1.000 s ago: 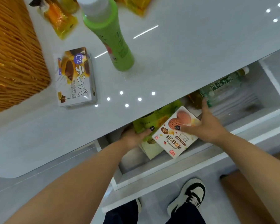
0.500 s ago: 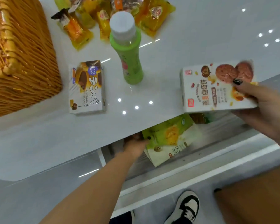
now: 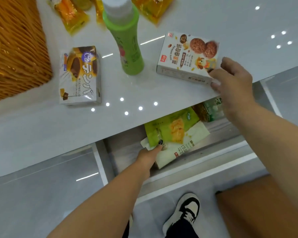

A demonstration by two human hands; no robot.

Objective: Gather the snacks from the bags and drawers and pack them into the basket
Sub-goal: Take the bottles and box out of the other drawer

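Head view of an open drawer (image 3: 218, 133) below a white counter (image 3: 205, 18). The right hand (image 3: 234, 79) rests at the near right corner of the oat cookie box (image 3: 187, 55), which lies flat on the counter near its front edge; the fingers are curled against the box's corner, though whether they grip it or merely touch it cannot be told. The left hand (image 3: 150, 155) reaches into the drawer and pinches the near left corner of the green snack pouch (image 3: 174, 134), thumb on top. The box is probably light and stiff, best taken across its narrow sides. The pouch looks soft, glossy and likely slippery, its contents perhaps crushable; a hold on the sealed edge suits it. The wicker basket (image 3: 15, 48) stands at the left of the counter, well apart from both.
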